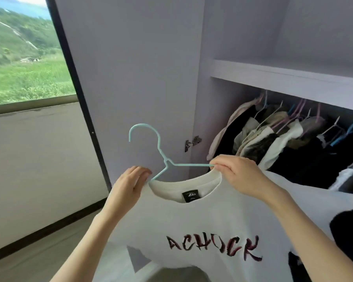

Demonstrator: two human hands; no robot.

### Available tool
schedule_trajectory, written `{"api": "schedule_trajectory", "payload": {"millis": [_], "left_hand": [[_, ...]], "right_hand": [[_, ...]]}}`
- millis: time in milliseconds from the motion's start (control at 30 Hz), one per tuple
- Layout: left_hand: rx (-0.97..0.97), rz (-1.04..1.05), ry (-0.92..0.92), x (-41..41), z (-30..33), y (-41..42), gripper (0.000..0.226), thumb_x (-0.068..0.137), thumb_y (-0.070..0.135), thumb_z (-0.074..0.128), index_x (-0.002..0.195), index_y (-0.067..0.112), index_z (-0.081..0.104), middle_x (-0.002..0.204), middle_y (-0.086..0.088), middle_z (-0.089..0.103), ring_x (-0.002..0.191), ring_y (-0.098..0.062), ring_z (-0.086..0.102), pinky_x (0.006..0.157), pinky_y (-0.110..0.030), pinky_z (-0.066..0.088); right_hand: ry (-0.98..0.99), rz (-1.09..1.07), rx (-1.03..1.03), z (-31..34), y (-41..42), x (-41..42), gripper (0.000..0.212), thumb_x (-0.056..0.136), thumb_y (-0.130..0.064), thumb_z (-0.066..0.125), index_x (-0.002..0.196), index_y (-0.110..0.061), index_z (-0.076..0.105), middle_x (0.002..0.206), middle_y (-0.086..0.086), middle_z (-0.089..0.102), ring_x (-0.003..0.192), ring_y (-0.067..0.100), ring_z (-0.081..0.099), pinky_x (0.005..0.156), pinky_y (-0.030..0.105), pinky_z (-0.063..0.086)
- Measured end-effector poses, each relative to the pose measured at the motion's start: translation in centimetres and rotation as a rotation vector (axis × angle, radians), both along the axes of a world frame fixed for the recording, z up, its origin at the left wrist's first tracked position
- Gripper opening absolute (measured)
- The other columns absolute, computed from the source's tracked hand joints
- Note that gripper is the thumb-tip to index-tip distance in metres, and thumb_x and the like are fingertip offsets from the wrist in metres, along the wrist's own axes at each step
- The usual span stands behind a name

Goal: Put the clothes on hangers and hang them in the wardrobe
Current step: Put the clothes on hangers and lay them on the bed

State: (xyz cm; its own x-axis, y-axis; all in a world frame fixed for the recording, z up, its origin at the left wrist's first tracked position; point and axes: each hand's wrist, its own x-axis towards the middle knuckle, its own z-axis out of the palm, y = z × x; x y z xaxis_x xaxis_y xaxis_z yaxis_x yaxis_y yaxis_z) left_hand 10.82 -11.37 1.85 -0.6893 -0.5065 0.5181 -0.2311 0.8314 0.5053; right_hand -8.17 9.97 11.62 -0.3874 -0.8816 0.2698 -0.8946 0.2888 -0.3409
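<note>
A white T-shirt [192,224] with dark red lettering and a black neck label hangs in front of me. A light blue hanger [159,146] pokes out of its collar, hook up; the left arm of the hanger sits inside the shirt, the right arm lies bare above the collar. My left hand [128,185] holds the shirt's left shoulder with fingers laid over the fabric. My right hand [238,175] pinches the collar's right edge together with the tip of the hanger's right arm.
The open wardrobe [283,76] stands to the right, its rail packed with dark and pale clothes [273,139] on several hangers under a shelf. Its open door [130,78] is straight ahead, hinge [192,142] near the hanger. A window [25,53] is at left.
</note>
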Motion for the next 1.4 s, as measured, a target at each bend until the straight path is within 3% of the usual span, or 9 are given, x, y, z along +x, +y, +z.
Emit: {"api": "schedule_trajectory", "payload": {"millis": [100,233,400,533,667,767,1000,1233,1400], "left_hand": [[0.007,0.055,0.042,7.6,-0.9,1.4,0.033,0.089,0.052,0.036,0.095,0.029,0.059,0.088,0.020,0.055,0.081,0.003,0.052,0.070,-0.021,0.044],[-0.010,0.248,0.117,18.3,-1.7,2.9,0.018,0.088,0.043,0.046,0.089,0.027,0.056,0.083,0.023,0.049,0.072,0.008,0.049,0.063,-0.010,0.037],[-0.021,0.576,0.106,33.0,-2.2,6.4,0.024,0.087,0.042,0.049,0.087,0.021,0.061,0.080,0.019,0.049,0.068,0.002,0.049,0.059,-0.016,0.041],[-0.035,0.866,0.110,43.9,-1.5,10.5,0.030,0.085,0.043,0.050,0.085,0.017,0.067,0.077,0.014,0.056,0.063,-0.004,0.051,0.055,-0.026,0.045],[-0.101,1.156,0.089,53.3,0.6,14.9,0.024,0.083,0.040,0.057,0.080,0.017,0.066,0.073,0.015,0.056,0.066,-0.004,0.050,0.055,-0.023,0.044],[-0.153,1.390,0.070,59.3,2.6,17.2,0.011,0.080,0.033,0.062,0.077,0.022,0.064,0.067,0.020,0.047,0.065,0.000,0.047,0.054,-0.011,0.033],[-0.190,1.774,0.090,71.7,5.7,17.0,0.004,0.086,0.023,0.063,0.085,0.018,0.064,0.081,0.013,0.053,0.069,-0.012,0.047,0.061,-0.025,0.032],[0.064,1.979,0.119,83.6,-1.5,13.1,0.011,0.089,0.022,0.057,0.090,0.011,0.060,0.093,-0.002,0.058,0.088,-0.024,0.055,0.071,-0.035,0.043],[0.306,2.045,0.110,94.2,-6.5,8.7,0.013,0.092,0.022,0.053,0.093,0.010,0.057,0.100,-0.008,0.058,0.099,-0.027,0.054,0.078,-0.034,0.039]], "right_hand": [[-0.013,0.080,-0.038,-0.9,-2.0,3.2,0.022,0.097,-0.020,0.043,0.102,-0.021,0.065,0.094,-0.017,0.060,0.090,0.009,0.053,0.072,0.021,0.036],[-0.070,0.274,-0.057,-2.5,-6.5,10.6,0.018,0.095,-0.016,0.047,0.095,-0.021,0.065,0.086,-0.020,0.059,0.085,0.008,0.053,0.071,0.008,0.032],[-0.195,0.542,-0.146,-5.7,-12.5,23.0,0.026,0.087,-0.022,0.044,0.094,-0.012,0.068,0.082,-0.019,0.058,0.080,0.012,0.055,0.081,0.043,0.044],[-0.177,0.790,-0.209,-6.8,-16.8,34.4,0.022,0.086,-0.017,0.047,0.090,-0.011,0.067,0.080,-0.012,0.059,0.077,0.022,0.058,0.074,0.055,0.046],[-0.168,1.002,-0.291,-5.4,-19.5,46.8,0.025,0.089,-0.020,0.044,0.091,-0.012,0.068,0.083,-0.007,0.060,0.083,0.025,0.059,0.076,0.037,0.034],[-0.177,1.161,-0.371,-3.7,-21.2,55.9,0.026,0.091,-0.019,0.044,0.094,-0.010,0.068,0.087,0.001,0.063,0.084,0.026,0.059,0.078,0.035,0.031],[-0.273,1.355,-0.384,-1.5,-26.3,75.7,0.025,0.095,-0.016,0.043,0.103,-0.012,0.066,0.102,0.006,0.063,0.101,0.027,0.052,0.081,0.030,0.025],[-0.209,1.528,-0.184,-8.3,-32.1,91.8,0.025,0.098,-0.019,0.040,0.103,-0.018,0.064,0.106,0.003,0.061,0.106,0.023,0.049,0.082,0.032,0.025],[-0.134,1.591,-0.053,-13.8,-37.0,104.3,0.024,0.097,-0.018,0.037,0.099,-0.018,0.061,0.106,0.005,0.060,0.106,0.026,0.049,0.078,0.033,0.022]]}}
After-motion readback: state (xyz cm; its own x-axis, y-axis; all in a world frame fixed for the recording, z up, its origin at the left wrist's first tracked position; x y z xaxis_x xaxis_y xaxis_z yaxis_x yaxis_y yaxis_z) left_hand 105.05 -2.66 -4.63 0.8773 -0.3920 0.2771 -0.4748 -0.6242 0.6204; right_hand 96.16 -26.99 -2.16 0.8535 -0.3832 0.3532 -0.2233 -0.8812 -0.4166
